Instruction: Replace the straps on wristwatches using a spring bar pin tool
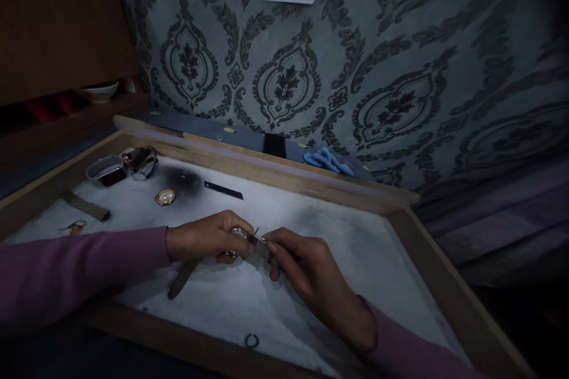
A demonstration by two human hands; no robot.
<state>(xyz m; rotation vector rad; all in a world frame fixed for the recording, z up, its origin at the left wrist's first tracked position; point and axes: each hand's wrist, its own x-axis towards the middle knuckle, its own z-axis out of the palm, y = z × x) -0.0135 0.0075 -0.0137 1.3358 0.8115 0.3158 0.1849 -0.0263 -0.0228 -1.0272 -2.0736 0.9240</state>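
Observation:
My left hand (pixel 217 235) is closed around a wristwatch (pixel 239 232) with a round, light metal case, just left of the middle of the head view. An olive strap piece (pixel 182 279) hangs out below that hand toward the lower left. Between the two hands a short stretch of strap (pixel 261 249) shows at the watch's right side. My right hand (pixel 302 263) pinches a thin, shiny metal piece (pixel 259 238) against this end of the watch. Fingers hide much of the watch, and the metal piece is too small to name for certain.
A wooden-rimmed tray (pixel 267 166) with a white bottom surrounds the work. In it lie a black blade (pixel 223 190), a gold watch face (pixel 165 196), a square-faced watch (pixel 112 175), an olive strap (pixel 85 206) and a dark ring (pixel 251 341). A blue cloth (pixel 328 160) rests behind.

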